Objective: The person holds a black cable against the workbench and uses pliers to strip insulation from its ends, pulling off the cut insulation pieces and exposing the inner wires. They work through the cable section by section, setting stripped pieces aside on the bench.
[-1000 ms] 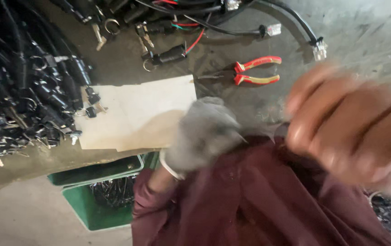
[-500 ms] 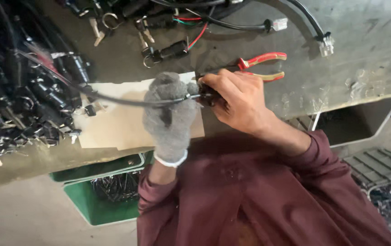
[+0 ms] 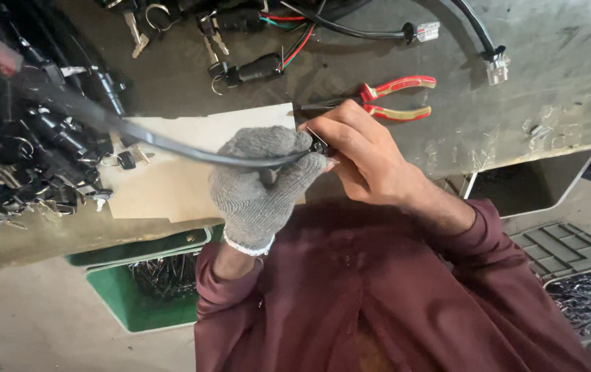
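Pinching a black cable (image 3: 171, 146), the gloved left hand (image 3: 261, 186) is closed around it, while its end is gripped by the bare right hand (image 3: 361, 155) above the counter (image 3: 515, 103).

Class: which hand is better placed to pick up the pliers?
Probably the right hand: it lies just below the pliers, bare-fingered. The gloved left hand grips the black cable, farther away.

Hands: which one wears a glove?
The left hand, in a grey knit glove, gripping the black cable. The right hand is bare.
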A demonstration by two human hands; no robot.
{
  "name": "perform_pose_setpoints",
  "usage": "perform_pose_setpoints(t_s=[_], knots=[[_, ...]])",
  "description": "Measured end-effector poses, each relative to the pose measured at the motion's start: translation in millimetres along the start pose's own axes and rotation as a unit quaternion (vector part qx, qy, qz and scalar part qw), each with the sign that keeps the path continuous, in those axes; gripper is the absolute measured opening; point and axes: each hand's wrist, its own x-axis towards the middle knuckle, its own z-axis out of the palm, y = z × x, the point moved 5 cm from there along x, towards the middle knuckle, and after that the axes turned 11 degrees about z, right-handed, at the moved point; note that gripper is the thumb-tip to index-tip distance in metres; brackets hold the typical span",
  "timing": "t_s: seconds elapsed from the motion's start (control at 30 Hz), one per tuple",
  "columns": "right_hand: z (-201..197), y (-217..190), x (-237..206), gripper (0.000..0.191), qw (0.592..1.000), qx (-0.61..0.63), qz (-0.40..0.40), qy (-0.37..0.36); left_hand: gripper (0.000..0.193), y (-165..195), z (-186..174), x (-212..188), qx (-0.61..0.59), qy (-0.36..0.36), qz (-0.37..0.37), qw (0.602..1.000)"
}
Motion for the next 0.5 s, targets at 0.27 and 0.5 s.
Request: perform_pose_setpoints(t_s=[0.27,0.5], knots=[[1,2,-5,0.038,0.993,0.095,0.06,0.02,0.031,-1,0,10,0.044,-0.067,0.093,0.992],[9,23,-4,0.023,0.917,0.303,0.244,-0.09,0.033,12,16,4,0.174,-0.033,0.214,0.961]])
